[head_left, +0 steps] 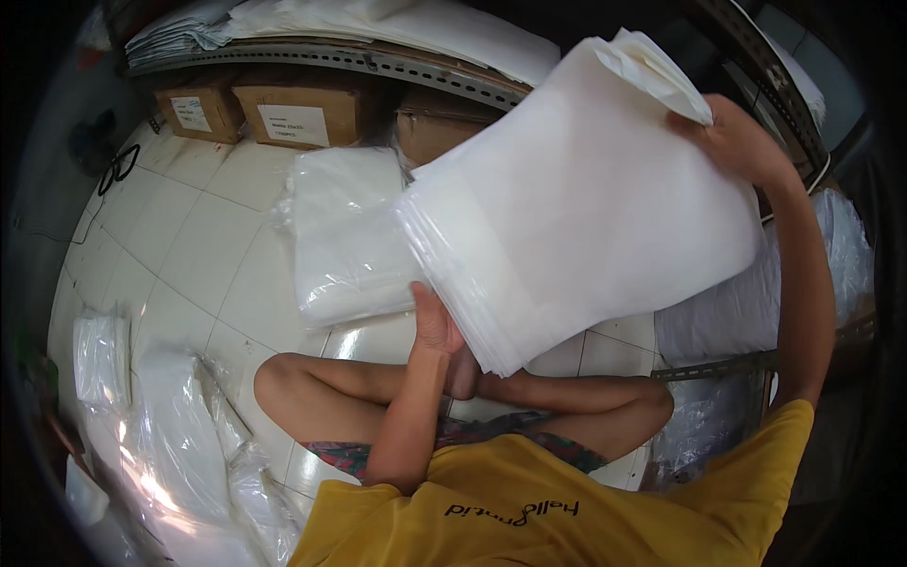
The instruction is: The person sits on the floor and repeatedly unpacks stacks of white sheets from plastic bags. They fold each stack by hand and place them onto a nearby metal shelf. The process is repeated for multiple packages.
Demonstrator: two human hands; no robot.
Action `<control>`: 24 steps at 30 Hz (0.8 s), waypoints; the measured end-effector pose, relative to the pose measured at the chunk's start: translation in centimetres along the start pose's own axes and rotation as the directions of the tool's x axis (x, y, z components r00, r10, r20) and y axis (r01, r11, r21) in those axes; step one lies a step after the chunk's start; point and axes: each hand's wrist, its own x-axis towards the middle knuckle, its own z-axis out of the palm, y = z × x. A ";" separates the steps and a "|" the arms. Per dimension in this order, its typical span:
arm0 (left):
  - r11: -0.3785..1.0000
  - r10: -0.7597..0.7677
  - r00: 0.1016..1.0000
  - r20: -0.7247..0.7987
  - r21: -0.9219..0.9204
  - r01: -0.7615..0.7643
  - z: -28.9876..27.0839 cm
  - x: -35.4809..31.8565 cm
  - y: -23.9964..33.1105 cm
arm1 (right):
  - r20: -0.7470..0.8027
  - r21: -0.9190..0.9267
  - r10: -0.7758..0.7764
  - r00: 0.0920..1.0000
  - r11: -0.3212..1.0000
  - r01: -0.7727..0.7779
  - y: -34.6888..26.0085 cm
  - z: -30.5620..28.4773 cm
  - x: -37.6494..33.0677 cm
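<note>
Head view: both hands hold a thick stack of white sheets [586, 208] up above the crossed legs [378, 387]. Left hand [436, 326] grips its lower edge from beneath; right hand [737, 142] pinches the top corner. A wrapped bundle [345, 236] lies on the tiled floor [189, 236] behind, near cardboard boxes [302, 111].

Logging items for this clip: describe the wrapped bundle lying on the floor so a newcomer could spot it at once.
Start at the white tiled floor in front of the metal shelf. The wrapped bundle lies there, just beyond the person's crossed legs and left of the held white stack. Unlike that bare stack, it is sealed in shiny clear plastic and nobody touches it.
</note>
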 end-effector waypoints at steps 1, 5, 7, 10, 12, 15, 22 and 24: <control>0.982 -0.008 0.996 -0.089 0.187 0.024 -0.2 -0.2 -0.3 | 0.030 0.021 0.081 0.996 0.996 -0.081 0.1 0.3 -0.7; 0.801 0.159 0.955 -0.251 0.598 0.023 4.2 1.6 -2.0 | 0.074 0.110 0.246 0.967 0.961 -0.253 0.1 1.0 -2.3; 0.875 0.121 0.943 -0.309 0.482 0.046 3.0 2.0 -1.9 | 0.083 0.182 0.261 0.962 0.945 -0.272 0.7 1.4 -3.4; 0.924 0.044 0.941 -0.336 0.372 0.090 1.6 1.5 -0.9 | 0.066 0.336 0.318 0.946 0.886 -0.321 3.5 3.3 -5.9; 0.876 -0.021 0.942 -0.335 0.448 0.179 1.4 1.4 -0.9 | -0.002 0.445 0.443 0.897 0.803 -0.396 5.8 5.6 -9.1; 0.631 -0.113 0.930 -0.349 0.698 0.339 1.9 2.2 -2.6 | 0.030 0.558 0.680 0.732 0.596 -0.577 12.3 11.1 -14.7; -0.073 -0.124 0.824 -0.553 0.833 0.548 -5.9 7.8 -9.7 | 0.459 0.374 0.770 0.442 0.284 -0.883 31.4 47.9 -24.9; -0.285 0.029 0.804 -0.594 0.766 0.576 -6.4 8.1 -10.5 | 0.102 0.257 0.893 0.438 0.401 -0.879 22.2 49.9 -19.5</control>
